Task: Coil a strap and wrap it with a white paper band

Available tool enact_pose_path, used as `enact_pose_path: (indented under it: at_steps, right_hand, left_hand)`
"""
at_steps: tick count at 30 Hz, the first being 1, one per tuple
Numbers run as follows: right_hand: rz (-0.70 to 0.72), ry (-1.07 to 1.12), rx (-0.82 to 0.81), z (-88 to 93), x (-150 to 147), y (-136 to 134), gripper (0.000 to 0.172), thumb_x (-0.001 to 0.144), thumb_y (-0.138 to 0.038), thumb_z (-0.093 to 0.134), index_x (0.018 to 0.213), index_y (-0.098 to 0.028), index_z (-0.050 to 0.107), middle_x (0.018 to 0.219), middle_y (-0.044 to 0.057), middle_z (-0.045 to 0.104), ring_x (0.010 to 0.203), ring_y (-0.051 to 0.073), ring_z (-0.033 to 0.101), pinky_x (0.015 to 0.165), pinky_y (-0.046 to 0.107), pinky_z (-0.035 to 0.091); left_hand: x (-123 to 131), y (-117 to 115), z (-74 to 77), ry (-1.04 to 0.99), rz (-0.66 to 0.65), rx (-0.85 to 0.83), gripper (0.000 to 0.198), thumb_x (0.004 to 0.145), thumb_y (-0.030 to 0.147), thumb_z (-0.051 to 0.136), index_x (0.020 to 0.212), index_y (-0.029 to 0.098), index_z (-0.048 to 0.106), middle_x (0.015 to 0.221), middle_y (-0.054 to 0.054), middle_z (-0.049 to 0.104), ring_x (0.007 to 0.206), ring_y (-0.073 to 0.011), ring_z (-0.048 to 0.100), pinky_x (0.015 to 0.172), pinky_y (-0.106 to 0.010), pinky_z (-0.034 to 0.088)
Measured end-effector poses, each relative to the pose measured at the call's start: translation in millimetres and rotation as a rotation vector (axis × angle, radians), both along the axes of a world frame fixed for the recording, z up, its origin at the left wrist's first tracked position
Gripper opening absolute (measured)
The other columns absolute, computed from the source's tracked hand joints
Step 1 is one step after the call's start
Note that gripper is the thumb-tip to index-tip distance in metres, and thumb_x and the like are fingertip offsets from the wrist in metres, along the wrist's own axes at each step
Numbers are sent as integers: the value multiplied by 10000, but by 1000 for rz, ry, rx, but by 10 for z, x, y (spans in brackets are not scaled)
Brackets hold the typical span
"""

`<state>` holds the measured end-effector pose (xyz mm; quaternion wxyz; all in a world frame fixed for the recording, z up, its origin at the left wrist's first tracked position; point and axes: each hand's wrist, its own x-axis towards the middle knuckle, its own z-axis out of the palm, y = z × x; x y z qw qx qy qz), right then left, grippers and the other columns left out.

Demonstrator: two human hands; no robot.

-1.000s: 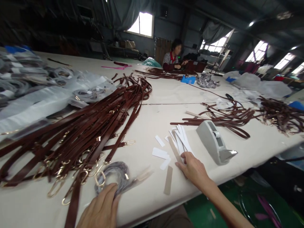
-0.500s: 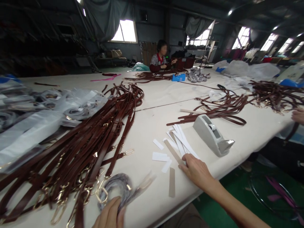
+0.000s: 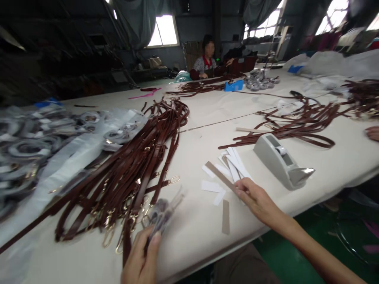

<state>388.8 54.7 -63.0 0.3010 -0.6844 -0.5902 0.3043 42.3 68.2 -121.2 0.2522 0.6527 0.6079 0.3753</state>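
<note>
Many coils (image 3: 29, 148) wrapped, many straps (image 3: 142, 154) loose

Left: clear plastic (image 3: 69, 159) encloses the coils; brown straps lie unwrapped alongside; left hand (image 3: 142, 256), fingers clamped on a plastic-wrapped coil (image 3: 161, 217) over the counter (image 3: 192, 244); right hand (image 3: 257, 199), fingers pinching a tan strip (image 3: 220, 175) beside white strips (image 3: 237, 163); rightmost, tape dispenser (image 3: 280, 161).

Left hand (image 3: 143, 252): bare, ungloved, slender in build, visible at the near side of the scene as far as about the wrist. Right hand (image 3: 256, 201): likewise bare and ungloved, of matching build. Right forearm (image 3: 308, 240): uncovered along the whole length in view, slim, smooth in outline, narrowing toward the wrist. Lower garment: trousers (image 3: 245, 266), dark brownish grey, seen over a leg at the near side, between the arms; the cloth appears plain, and shadow and blur leave seams and weave unreadable
</note>
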Motion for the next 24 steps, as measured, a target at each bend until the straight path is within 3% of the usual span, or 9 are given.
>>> enact_pose_path:
  at_steps: [2,5,9,14,19,21,24]
  right_hand:
    - [21,313,-58,53,-76,-66,223,968,-438,435,899,-230,479,761,14,641,715,182,621,683,304,481]
    - [80,586,-191,73,-252,-179,295,933,-514,518,876,-225,496,651,-38,584,489,117,485,493,247,364]
    - [107,589,-261,-14,-494,-310,249,920,-450,552,824,-224,516,666,-47,561,481,91,393,469,240,276]
    - [116,467,-243,-112,-619,-335,169,908,-324,535,773,-223,519,618,-40,570,590,133,478,558,261,330]
    - [121,488,-236,-105,-788,-216,139,888,-283,525,767,-214,528,616,-40,578,584,127,478,554,254,330]
    - [111,550,-202,-125,-930,-127,140,871,-291,556,761,-206,540,616,-40,578,563,114,463,533,242,320]
    - [88,882,-248,-185,-1172,19,218,811,-385,674,811,-193,571,616,-47,594,448,78,405,448,227,253]
  left_hand:
    - [123,-32,174,-349,156,-168,418,849,610,653,958,209,697,641,16,568,627,-174,542,597,-253,468]
    - [299,-45,328,-847,290,-292,495,653,553,866,940,176,723,769,-5,639,588,-113,480,527,-204,443]
    - [409,-67,404,-1123,338,-345,456,571,405,946,908,165,757,895,-48,686,603,-100,495,477,-184,450]
    - [392,-75,431,-1188,355,-364,474,547,399,958,899,146,766,932,-93,709,687,-143,546,478,-194,481]
    - [440,-67,426,-1134,328,-347,472,553,429,949,887,154,759,935,-78,698,695,-140,535,490,-190,461]
    - [487,-89,406,-1059,265,-349,464,615,465,913,924,159,751,915,-64,685,650,-118,496,508,-188,438]
    - [561,-149,370,-892,160,-359,423,724,542,822,875,162,713,760,-21,614,595,-105,411,545,-199,389]
